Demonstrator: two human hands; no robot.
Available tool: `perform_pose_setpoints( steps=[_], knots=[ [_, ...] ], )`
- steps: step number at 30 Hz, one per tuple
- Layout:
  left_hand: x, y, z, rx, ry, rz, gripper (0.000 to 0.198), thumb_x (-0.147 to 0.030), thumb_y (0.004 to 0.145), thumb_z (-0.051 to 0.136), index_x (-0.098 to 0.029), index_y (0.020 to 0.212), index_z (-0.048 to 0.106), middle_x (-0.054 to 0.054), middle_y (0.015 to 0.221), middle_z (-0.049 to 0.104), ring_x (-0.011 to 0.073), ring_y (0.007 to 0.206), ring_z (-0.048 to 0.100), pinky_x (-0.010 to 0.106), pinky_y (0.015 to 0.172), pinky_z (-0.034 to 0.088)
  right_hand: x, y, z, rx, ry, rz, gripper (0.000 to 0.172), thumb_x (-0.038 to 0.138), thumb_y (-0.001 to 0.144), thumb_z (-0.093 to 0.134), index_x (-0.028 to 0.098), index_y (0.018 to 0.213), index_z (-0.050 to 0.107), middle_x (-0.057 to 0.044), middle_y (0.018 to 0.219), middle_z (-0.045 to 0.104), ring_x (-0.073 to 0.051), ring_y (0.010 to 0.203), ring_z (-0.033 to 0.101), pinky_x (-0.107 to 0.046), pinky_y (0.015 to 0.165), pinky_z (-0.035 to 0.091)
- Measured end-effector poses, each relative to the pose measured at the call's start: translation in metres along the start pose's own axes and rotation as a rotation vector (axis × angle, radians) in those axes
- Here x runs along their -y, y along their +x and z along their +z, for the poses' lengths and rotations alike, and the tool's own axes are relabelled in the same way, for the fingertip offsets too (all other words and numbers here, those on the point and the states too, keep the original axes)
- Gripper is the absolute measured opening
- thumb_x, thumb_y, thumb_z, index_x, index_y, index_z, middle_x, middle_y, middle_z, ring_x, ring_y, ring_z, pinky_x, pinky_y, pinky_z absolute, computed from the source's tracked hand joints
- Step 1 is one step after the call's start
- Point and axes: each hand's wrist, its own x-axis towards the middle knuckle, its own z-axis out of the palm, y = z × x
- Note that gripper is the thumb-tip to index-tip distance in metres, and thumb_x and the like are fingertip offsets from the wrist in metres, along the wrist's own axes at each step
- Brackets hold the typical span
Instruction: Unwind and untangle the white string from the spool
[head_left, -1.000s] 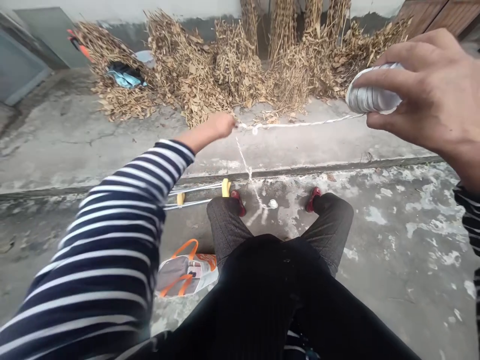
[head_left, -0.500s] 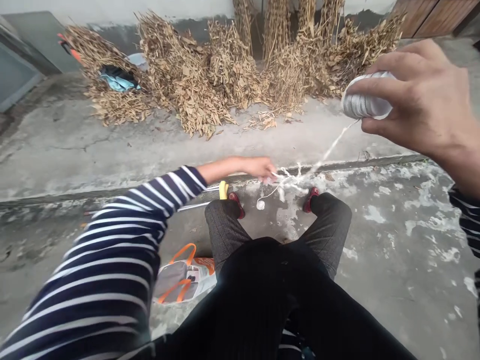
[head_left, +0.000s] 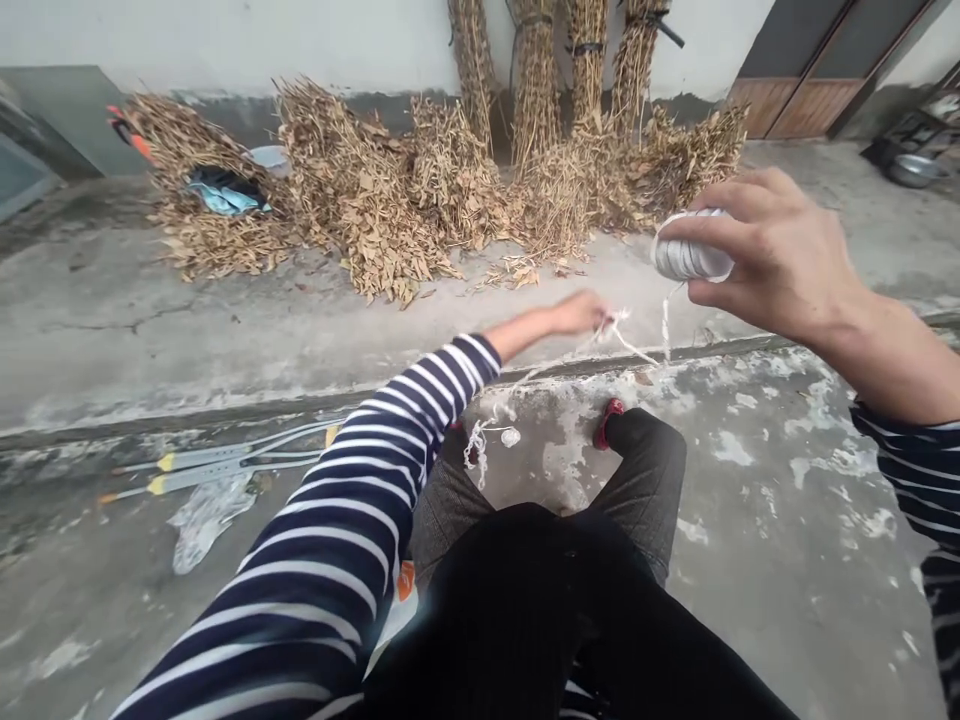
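Note:
My right hand [head_left: 772, 255] is raised at the right and closed around a white spool of string [head_left: 688, 258]. A white string [head_left: 637, 340] runs from the spool down and left to my left hand [head_left: 581, 313], which is stretched out in front and pinches the string. More string hangs in a loose frayed tangle [head_left: 480, 445] below my left arm, above the concrete ground. I am seated, with my dark trousers and one red shoe [head_left: 607, 423] showing below.
Bundles of dry brown stalks [head_left: 390, 190] lie and lean against a white wall at the back. A concrete step edge [head_left: 225, 415] crosses the ground. Metal crutches with yellow parts [head_left: 217, 465] and a clear plastic bag [head_left: 202, 515] lie at the left. A door [head_left: 802, 60] stands at the back right.
My left hand dropped from a far raised stretch to the ground by my shoes, then rose toward the spool. The taut string went slack. The view shifted up and right.

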Motion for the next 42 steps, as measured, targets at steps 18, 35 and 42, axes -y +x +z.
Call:
perform_pose_setpoints(
  steps=[18,35,42],
  knots=[
    [0.043,-0.095,0.018,-0.083,-0.088,0.283,0.035,-0.038,0.080,0.085,-0.010,0.100,0.077,0.011,0.099,0.080,0.0203,0.099,0.072,0.037,0.102,0.051,0.050,0.012,0.058,-0.017,0.340,0.039,0.055,0.029,0.088,0.073,0.036,0.142,0.066,-0.008,0.143,0.063,-0.040,0.131,0.057,-0.065,0.105,0.053],
    [0.040,-0.128,-0.011,0.283,-0.044,0.117,0.031,-0.041,0.088,0.077,-0.012,0.078,0.072,0.007,0.075,0.076,0.0181,0.081,0.073,0.030,0.084,0.051,0.054,0.003,0.063,-0.010,0.297,0.004,0.052,0.028,0.088,0.073,0.030,0.140,0.068,-0.011,0.142,0.063,-0.041,0.130,0.055,-0.065,0.107,0.051],
    [0.034,-0.151,0.003,0.529,-0.304,-0.001,0.045,-0.053,0.081,0.087,-0.012,0.084,0.069,0.012,0.082,0.078,0.0183,0.075,0.076,0.023,0.055,0.048,0.056,-0.006,0.069,-0.037,0.395,0.063,0.051,0.042,0.090,0.076,0.038,0.139,0.067,-0.009,0.144,0.063,-0.042,0.133,0.056,-0.064,0.112,0.049]
  ],
)
